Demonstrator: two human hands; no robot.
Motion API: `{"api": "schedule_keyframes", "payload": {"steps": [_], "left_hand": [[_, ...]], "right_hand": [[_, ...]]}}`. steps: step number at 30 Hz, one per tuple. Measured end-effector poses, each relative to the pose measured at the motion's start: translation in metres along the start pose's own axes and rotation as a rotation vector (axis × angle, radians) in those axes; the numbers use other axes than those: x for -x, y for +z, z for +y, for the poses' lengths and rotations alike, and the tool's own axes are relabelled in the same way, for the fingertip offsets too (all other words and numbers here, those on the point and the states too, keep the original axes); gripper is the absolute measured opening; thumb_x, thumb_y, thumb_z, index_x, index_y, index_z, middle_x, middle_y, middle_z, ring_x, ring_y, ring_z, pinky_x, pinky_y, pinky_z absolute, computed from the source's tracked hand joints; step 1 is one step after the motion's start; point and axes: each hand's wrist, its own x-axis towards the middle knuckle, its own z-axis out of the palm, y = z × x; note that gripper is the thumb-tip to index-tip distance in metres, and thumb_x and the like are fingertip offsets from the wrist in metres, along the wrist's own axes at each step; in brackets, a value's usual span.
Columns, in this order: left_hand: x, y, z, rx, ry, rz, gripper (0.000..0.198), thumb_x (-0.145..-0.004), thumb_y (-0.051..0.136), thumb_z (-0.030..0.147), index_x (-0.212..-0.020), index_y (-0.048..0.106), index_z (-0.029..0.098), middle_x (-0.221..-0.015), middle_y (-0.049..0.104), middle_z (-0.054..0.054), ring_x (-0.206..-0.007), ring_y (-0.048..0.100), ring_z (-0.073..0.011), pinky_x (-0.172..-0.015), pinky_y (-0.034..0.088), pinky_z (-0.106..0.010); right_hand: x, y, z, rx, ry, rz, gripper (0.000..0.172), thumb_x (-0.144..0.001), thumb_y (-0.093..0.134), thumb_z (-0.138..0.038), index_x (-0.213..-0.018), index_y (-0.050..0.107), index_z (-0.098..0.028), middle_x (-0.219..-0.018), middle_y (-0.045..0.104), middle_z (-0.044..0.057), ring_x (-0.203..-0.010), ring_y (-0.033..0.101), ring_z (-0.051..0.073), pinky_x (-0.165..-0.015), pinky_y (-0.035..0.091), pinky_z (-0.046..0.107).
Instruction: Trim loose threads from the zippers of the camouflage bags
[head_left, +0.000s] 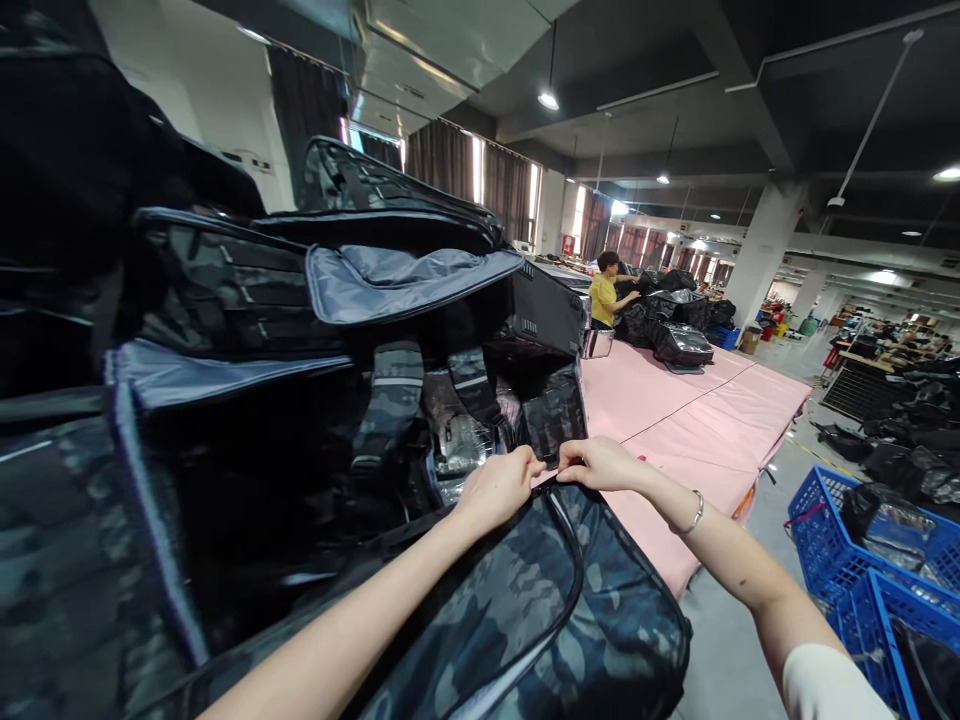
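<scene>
A tall stack of dark camouflage bags (247, 330) is filling the left and middle of the scene, flaps hanging open. At its near foot a camouflage bag (555, 610) is lying on the pink table (697, 420). The left hand (499, 487) is closing its fingers in a pinch on the bag's far edge, and the right hand (600, 463), with a bracelet (694, 515) at its wrist, is pinching the same edge just beside it. Blue crates (862, 550) are standing near right. Far off, a person in yellow (604, 295) is handling more bags.
</scene>
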Motion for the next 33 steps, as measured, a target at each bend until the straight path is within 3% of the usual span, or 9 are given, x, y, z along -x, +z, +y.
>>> {"api": "schedule_keyframes", "payload": {"steps": [5,9,11,13,16,19,21,28,33], "left_hand": [[-0.005,-0.023,-0.008,0.155,-0.111,0.111,0.027,-0.081,0.034,0.033,-0.068,0.053,0.020,-0.068,0.064,-0.005,-0.068,0.059,-0.0190,-0.058,0.037,-0.025],[-0.001,-0.055,-0.040,0.161,-0.222,0.112,0.030,-0.079,0.037,0.041,-0.070,0.056,0.019,-0.063,0.064,-0.003,-0.062,0.059,-0.0188,-0.055,0.038,-0.025],[0.008,-0.068,-0.060,0.050,-0.260,0.131,0.027,-0.076,0.041,0.038,-0.079,0.061,0.020,-0.071,0.066,-0.004,-0.067,0.061,-0.0203,-0.057,0.040,-0.025],[0.019,-0.075,-0.079,-0.038,-0.229,0.186,0.035,-0.070,0.047,0.027,-0.102,0.059,0.021,-0.094,0.066,-0.005,-0.078,0.061,-0.0201,-0.064,0.042,-0.025],[0.041,-0.074,-0.096,0.008,-0.136,0.130,0.051,-0.065,0.050,0.020,-0.117,0.053,0.023,-0.111,0.062,-0.004,-0.086,0.060,-0.0179,-0.075,0.043,-0.023],[0.061,-0.065,-0.096,0.142,-0.090,-0.076,0.029,-0.071,0.050,0.034,-0.092,0.067,0.025,-0.094,0.069,0.001,-0.085,0.061,-0.0179,-0.078,0.042,-0.022],[0.071,-0.059,-0.091,0.187,-0.040,-0.133,0.026,-0.072,0.050,0.039,-0.083,0.070,0.027,-0.091,0.070,0.002,-0.087,0.061,-0.0183,-0.079,0.041,-0.021],[0.085,-0.047,-0.088,0.273,-0.036,-0.136,0.028,-0.071,0.051,0.042,-0.082,0.069,0.023,-0.088,0.070,0.000,-0.085,0.061,-0.0194,-0.076,0.041,-0.023],[0.090,-0.044,-0.084,0.180,-0.002,-0.105,0.020,-0.073,0.048,0.034,-0.074,0.062,0.020,-0.074,0.066,-0.001,-0.072,0.058,-0.0173,-0.064,0.038,-0.023]], "right_hand": [[0.003,0.012,0.012,-0.195,0.071,0.133,0.005,-0.078,0.058,-0.023,-0.075,0.057,-0.019,-0.072,0.059,-0.003,-0.067,0.053,0.012,-0.062,0.036,0.021],[0.007,0.023,0.024,-0.362,0.089,0.239,0.013,-0.080,0.054,-0.030,-0.081,0.057,-0.017,-0.075,0.058,-0.001,-0.068,0.053,0.012,-0.063,0.039,0.023],[0.008,0.026,0.026,-0.408,0.094,0.241,0.018,-0.080,0.053,-0.033,-0.084,0.057,-0.016,-0.075,0.058,0.000,-0.069,0.053,0.013,-0.063,0.039,0.024],[0.008,0.029,0.027,-0.433,0.113,0.228,0.022,-0.079,0.054,-0.034,-0.088,0.058,-0.015,-0.075,0.058,0.000,-0.069,0.053,0.013,-0.063,0.040,0.025],[0.004,0.034,0.026,-0.447,0.112,0.209,0.026,-0.076,0.058,-0.035,-0.092,0.059,-0.015,-0.080,0.060,0.002,-0.074,0.055,0.015,-0.068,0.041,0.027],[-0.001,0.035,0.016,-0.413,0.090,0.216,0.025,-0.077,0.057,-0.036,-0.091,0.059,-0.016,-0.085,0.061,0.002,-0.080,0.055,0.016,-0.072,0.041,0.028],[-0.003,0.034,0.001,-0.368,0.070,0.212,0.023,-0.079,0.055,-0.036,-0.093,0.058,-0.017,-0.086,0.061,0.002,-0.080,0.055,0.016,-0.072,0.041,0.028],[-0.007,0.035,-0.071,-0.165,-0.128,0.095,0.016,-0.080,0.059,-0.022,-0.095,0.055,-0.019,-0.092,0.058,0.002,-0.083,0.054,0.015,-0.075,0.040,0.027],[-0.007,0.050,-0.078,-0.076,-0.188,0.102,0.019,-0.077,0.064,-0.018,-0.094,0.056,-0.020,-0.092,0.056,0.003,-0.086,0.053,0.016,-0.077,0.041,0.027]]}}
